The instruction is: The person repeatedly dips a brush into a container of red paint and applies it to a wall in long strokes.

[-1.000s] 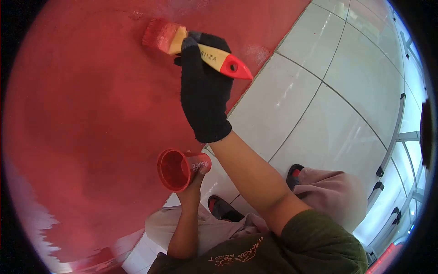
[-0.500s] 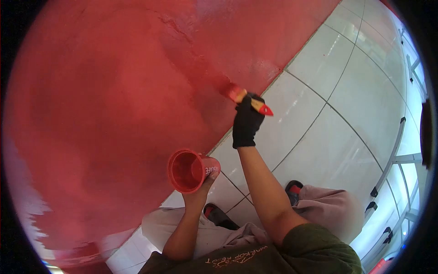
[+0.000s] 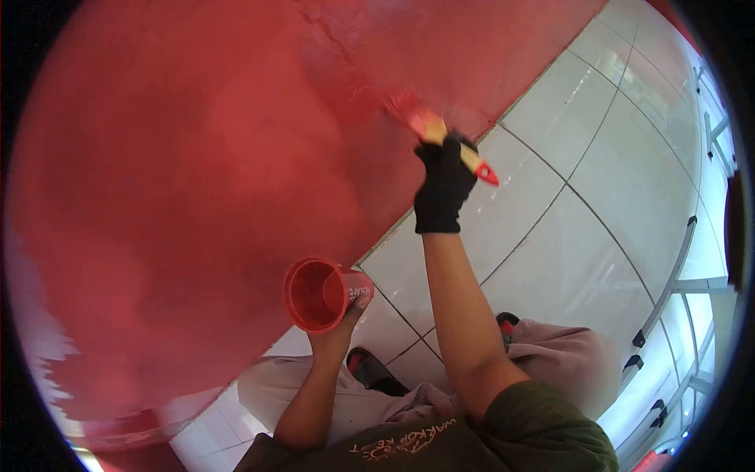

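Observation:
A paintbrush (image 3: 432, 128) with a wooden handle and red tip is gripped in my right hand (image 3: 446, 182), which wears a black glove. Its red-coated bristles are at the red-painted wall (image 3: 197, 181); blur hides whether they touch it. My left hand (image 3: 351, 317), bare, is wrapped round a red plastic cup (image 3: 358, 288) with white lettering. The cup tilts so its mouth faces up toward me, and red coats the inside. Part of my left hand is hidden behind the cup.
White floor tiles (image 3: 582, 236) meet the red surface along a diagonal edge. At the far right stands a metal frame like a ladder (image 3: 668, 303). My sandalled foot (image 3: 376, 373) and bent knees are close below the cup. Pale unpainted patches (image 3: 47, 346) show at the left.
My right hand has moved up and slightly right with the paintbrush. The cup in my left hand has shifted a little left.

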### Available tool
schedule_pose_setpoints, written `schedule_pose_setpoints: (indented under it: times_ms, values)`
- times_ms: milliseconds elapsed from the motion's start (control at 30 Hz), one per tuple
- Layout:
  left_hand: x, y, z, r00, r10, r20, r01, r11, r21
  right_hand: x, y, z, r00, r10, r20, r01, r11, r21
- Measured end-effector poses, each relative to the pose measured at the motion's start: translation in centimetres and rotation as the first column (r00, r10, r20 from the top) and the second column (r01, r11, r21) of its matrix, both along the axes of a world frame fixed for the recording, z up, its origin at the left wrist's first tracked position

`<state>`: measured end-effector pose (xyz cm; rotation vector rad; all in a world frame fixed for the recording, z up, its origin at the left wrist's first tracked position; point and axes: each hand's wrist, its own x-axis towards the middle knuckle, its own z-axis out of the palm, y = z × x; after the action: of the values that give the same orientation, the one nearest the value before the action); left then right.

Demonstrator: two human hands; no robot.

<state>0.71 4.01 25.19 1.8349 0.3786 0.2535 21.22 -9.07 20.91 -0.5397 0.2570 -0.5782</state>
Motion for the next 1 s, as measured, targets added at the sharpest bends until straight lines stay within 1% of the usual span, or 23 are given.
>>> schedule_pose_setpoints:
  times_ms: [67,133,200,233,267,300,333,400,433,467,533,567,600,633,667,700,733,800,833,867,900,933,1000]
  values:
    - [0.1,-0.2,0.2,0.999,0.008,0.032,-0.006,0.999,-0.036,-1.1,0.7,-5.0,0.979,-0.016,-0.203,0.017,1.0,-0.001]
    - [0.3,-0.4,0.5,0.997,0.027,0.069,-0.022,0.997,-0.079,-2.3,0.7,-6.9,0.939,-0.021,-0.344,0.001,0.998,-0.058]
    - [0.2,-0.3,0.6,0.999,0.0,0.042,0.001,1.0,-0.029,-2.4,0.7,-7.2,0.925,0.005,-0.379,-0.047,0.994,-0.103]
    - [0.2,-0.5,1.0,0.999,0.029,0.043,-0.027,0.999,-0.047,-2.4,0.5,-5.7,0.933,0.011,-0.36,-0.068,0.987,-0.146]
    - [0.3,-0.7,1.5,1.0,-0.01,0.028,0.012,0.997,-0.07,-2.2,0.4,-4.2,0.941,0.019,-0.339,-0.087,0.978,-0.189]
    - [0.3,-0.7,1.7,0.999,-0.051,0.017,0.052,0.994,-0.094,-2.0,0.4,-2.2,0.958,0.046,-0.284,-0.107,0.973,-0.203]
    - [0.2,-0.5,1.2,0.999,-0.024,0.021,0.026,0.994,-0.11,-1.7,0.5,0.4,0.978,0.022,-0.21,-0.077,0.963,-0.258]
    - [-0.1,0.5,-0.7,0.995,-0.054,0.089,0.053,0.998,0.018,-2.3,0.0,5.7,0.998,0.016,-0.056,-0.035,0.935,-0.352]
    - [-0.1,0.8,-1.2,0.996,-0.026,0.088,0.026,1.0,0.0,-2.9,-0.4,8.1,0.999,0.035,0.024,-0.023,0.92,-0.391]
    - [-0.1,1.0,-1.7,0.995,-0.034,0.093,0.032,0.999,0.018,-3.0,-0.5,9.6,0.995,-0.024,0.094,0.066,0.877,-0.476]
    - [-0.1,1.0,-1.5,0.996,-0.017,0.093,0.015,1.0,0.016,-3.6,-0.7,11.5,0.995,0.071,0.076,-0.032,0.904,-0.426]
    - [0.1,0.6,-0.7,0.991,-0.001,0.134,-0.006,0.999,0.053,-3.2,-0.4,10.5,0.983,0.098,0.158,-0.033,0.929,-0.369]
    - [0.2,0.4,-0.2,0.984,0.011,0.176,-0.028,0.996,0.09,-2.6,-0.1,8.4,0.98,0.121,0.156,-0.052,0.921,-0.386]
    - [0.1,0.4,-0.1,0.984,0.033,0.178,-0.047,0.996,0.074,-1.9,0.1,5.3,0.997,0.051,0.063,0.001,0.77,-0.638]
    - [0.0,0.5,0.0,0.991,0.0,0.13,-0.005,0.999,0.04,-1.4,0.3,2.5,0.999,-0.046,0.004,0.029,0.549,-0.836]
    - [0.0,0.6,0.0,0.996,-0.036,0.085,0.036,0.999,0.007,-1.2,0.6,0.1,0.997,0.048,-0.052,-0.068,0.844,-0.532]
    - [0.1,0.7,0.1,0.996,-0.017,0.089,0.018,1.0,-0.002,-1.3,0.8,-2.0,0.984,0.159,-0.075,-0.167,0.978,-0.128]
    - [0.0,0.6,0.4,0.98,0.038,0.196,-0.05,0.997,0.057,-2.7,0.8,-5.5,0.965,0.17,-0.199,-0.194,0.975,-0.107]
    - [0.0,0.7,0.5,0.981,0.052,0.187,-0.063,0.997,0.049,-3.3,0.4,-7.3,0.961,0.181,-0.208,-0.208,0.972,-0.114]
    - [0.0,0.7,0.6,0.98,0.06,0.188,-0.073,0.995,0.063,-3.6,-0.4,-9.0,0.943,0.177,-0.281,-0.226,0.962,-0.156]
    - [0.0,0.8,0.7,0.979,0.064,0.192,-0.079,0.994,0.073,-3.6,-1.3,-9.9,0.923,0.163,-0.348,-0.243,0.949,-0.2]
    - [0.0,0.9,0.8,0.98,0.069,0.188,-0.082,0.995,0.058,-3.3,-2.2,-10.1,0.922,0.161,-0.354,-0.247,0.945,-0.213]
    - [0.1,0.9,0.8,0.983,0.098,0.157,-0.102,0.995,0.018,-2.6,-3.9,-10.0,0.846,0.002,-0.533,-0.238,0.896,-0.375]
